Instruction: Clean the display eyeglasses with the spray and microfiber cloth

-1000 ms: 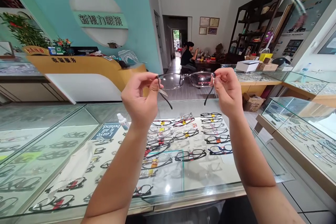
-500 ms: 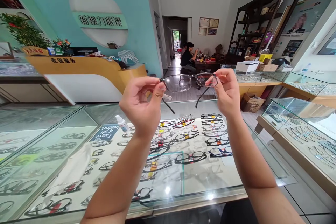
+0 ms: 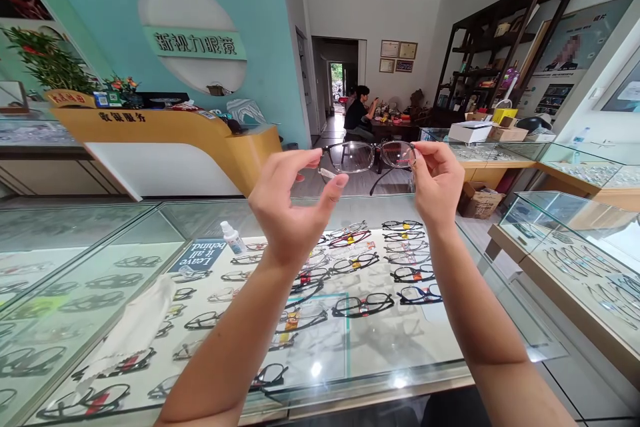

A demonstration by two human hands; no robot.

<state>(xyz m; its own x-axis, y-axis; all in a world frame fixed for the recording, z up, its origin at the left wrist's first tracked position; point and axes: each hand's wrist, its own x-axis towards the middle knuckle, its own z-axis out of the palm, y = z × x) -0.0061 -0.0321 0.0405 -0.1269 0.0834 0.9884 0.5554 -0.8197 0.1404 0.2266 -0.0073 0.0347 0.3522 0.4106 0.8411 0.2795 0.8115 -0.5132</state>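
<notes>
A pair of dark-rimmed eyeglasses [image 3: 353, 157] is held up above the glass counter, lenses facing away from me. My right hand [image 3: 440, 180] pinches the frame's right end between thumb and fingers. My left hand [image 3: 295, 203] is at the other end, thumb and index finger spread apart. Its index fingertip is at the frame's left corner; whether it touches cannot be told. A pale tag hangs near that corner. One dark temple arm angles down below the right lens. Below, the display case [image 3: 400, 340] holds several rows of eyeglasses.
A white spray bottle [image 3: 233, 237] and a white cloth [image 3: 143, 320] lie left on the counter, by a blue card [image 3: 203, 256]. Another glass case [image 3: 575, 247] stands right. A seated person [image 3: 357, 112] is at a far table; a yellow reception desk [image 3: 165, 130] is left.
My left thumb has come off the eyeglasses and the hand has opened, shifting right. The eyeglasses have turned slightly, still in my right hand. The view has tilted a little.
</notes>
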